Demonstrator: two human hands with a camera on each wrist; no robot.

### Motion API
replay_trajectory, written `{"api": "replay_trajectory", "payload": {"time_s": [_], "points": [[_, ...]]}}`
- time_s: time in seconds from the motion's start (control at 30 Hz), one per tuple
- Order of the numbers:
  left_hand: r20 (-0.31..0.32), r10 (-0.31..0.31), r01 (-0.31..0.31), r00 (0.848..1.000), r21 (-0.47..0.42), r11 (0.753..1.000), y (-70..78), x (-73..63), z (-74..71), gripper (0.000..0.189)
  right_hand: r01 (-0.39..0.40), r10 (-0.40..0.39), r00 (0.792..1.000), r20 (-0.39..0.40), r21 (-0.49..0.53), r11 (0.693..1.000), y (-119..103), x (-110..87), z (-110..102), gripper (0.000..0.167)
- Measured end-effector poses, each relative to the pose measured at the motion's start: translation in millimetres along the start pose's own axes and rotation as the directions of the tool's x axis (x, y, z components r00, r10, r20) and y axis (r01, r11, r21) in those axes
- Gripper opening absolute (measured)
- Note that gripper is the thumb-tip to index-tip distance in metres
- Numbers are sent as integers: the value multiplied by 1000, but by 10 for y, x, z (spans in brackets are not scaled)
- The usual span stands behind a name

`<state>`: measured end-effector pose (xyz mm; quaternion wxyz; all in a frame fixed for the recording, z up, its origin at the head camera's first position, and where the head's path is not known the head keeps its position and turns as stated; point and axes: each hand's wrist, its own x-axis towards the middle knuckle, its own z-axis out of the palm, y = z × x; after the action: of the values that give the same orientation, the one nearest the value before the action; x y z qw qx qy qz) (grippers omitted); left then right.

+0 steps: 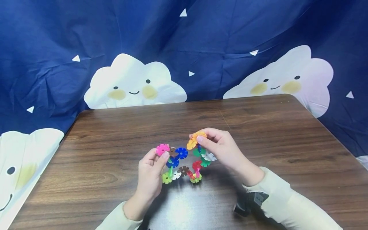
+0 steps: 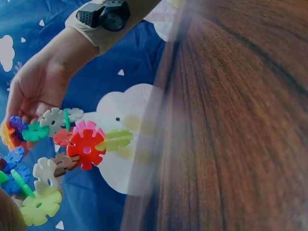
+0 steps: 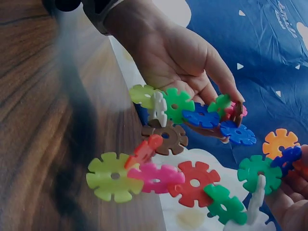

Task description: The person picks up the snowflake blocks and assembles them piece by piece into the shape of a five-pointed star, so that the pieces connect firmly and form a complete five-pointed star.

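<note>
A chain of interlocking flower-shaped plastic discs (image 1: 184,171) hangs in a U above the table, held at both ends. My left hand (image 1: 150,175) pinches the end with a pink disc (image 1: 162,149) and a brown disc between thumb and fingers. At the other end my right hand (image 1: 224,147) pinches orange discs (image 1: 191,144). Blue, green, white, red and yellow-green discs slot together between them. In the right wrist view, a yellow-green disc (image 3: 115,176) sits at the low bend beside a pink disc (image 3: 158,178). Fingers cover part of both ends.
The brown wooden table (image 1: 115,134) lies beneath both hands. Behind it hangs a blue curtain (image 1: 207,32) printed with white clouds. A black device (image 1: 256,199) is strapped at my right wrist, over the pale sleeve.
</note>
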<state>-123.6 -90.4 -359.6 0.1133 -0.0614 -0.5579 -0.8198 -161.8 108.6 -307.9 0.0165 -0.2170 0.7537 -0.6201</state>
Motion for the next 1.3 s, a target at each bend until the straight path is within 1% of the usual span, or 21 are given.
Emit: {"api": "replay_trajectory", "payload": {"time_s": [0.1,0.3,0.5,0.73,0.87,1.1,1.3], "points": [[-8,5,-5,1000,-4,1000,9,1,6,21,21,-21,1000,-5,2,1000,20,-14,19,20],[-15,1,-1,1000,-31,1000,21,1,8,22,21,-20,1000,-12,6,1000,50,-22,35,18],[-9,18,-19,1000,-57,998,18,-3,20,22,38,-37,999,-31,15,999,62,-20,49,18],[-13,47,-48,999,-48,998,8,-15,38,22,40,-39,998,-42,41,998,76,-27,65,18],[-13,80,-80,997,-51,995,-4,-16,42,24,54,-50,997,-59,74,996,73,-34,80,18],[10,171,-170,985,-59,984,-36,-11,37,29,58,-50,996,-76,107,993,94,-50,96,20],[28,196,-195,980,-57,979,-44,-2,38,32,67,-56,996,-76,148,987,128,-50,93,21]]}}
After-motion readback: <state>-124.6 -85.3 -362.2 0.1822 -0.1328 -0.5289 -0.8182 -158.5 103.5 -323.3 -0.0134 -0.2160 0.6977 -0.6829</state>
